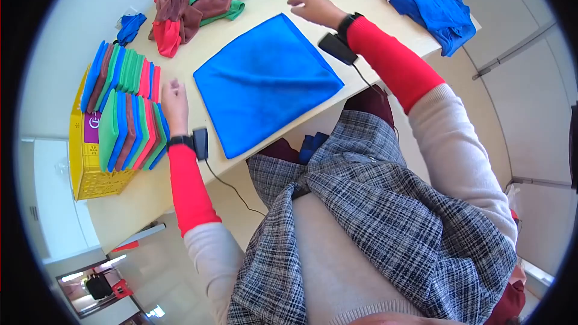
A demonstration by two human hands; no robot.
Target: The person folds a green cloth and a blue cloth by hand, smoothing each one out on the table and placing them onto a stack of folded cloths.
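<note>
While both arms of the person reach over the bench (192,54), the head view presents the blue cloth (265,81) between the two hands. The cloth is spread flat as a rough four-sided panel, with shallow wrinkles across its middle, and its near side runs along the front edge of the bench.

The left hand (174,99) is located just beside the left edge of the cloth, in the gap between the cloth and the folded cloths. Its fingers are bent; from here I cannot tell how far they are closed. The right hand (316,9) is located past the upper right edge of the cloth, apart from it. Its fingers are loosely curled, unclosed and free of any load.

Each wrist carries a black strap. A black box (200,143) with a cable is beside the left wrist; a second black box (337,48), also cabled, is beside the right wrist.

To the left of the left hand, a yellow crate (108,183) holds folded cloths on edge in two rows: a rear row (129,72) and a front row (129,129), in green, blue, brown and red. At the far side of the bench lie a mixed heap (180,9) of brown, green and red fabric and, to the right, a loose blue heap (421,0).
</note>
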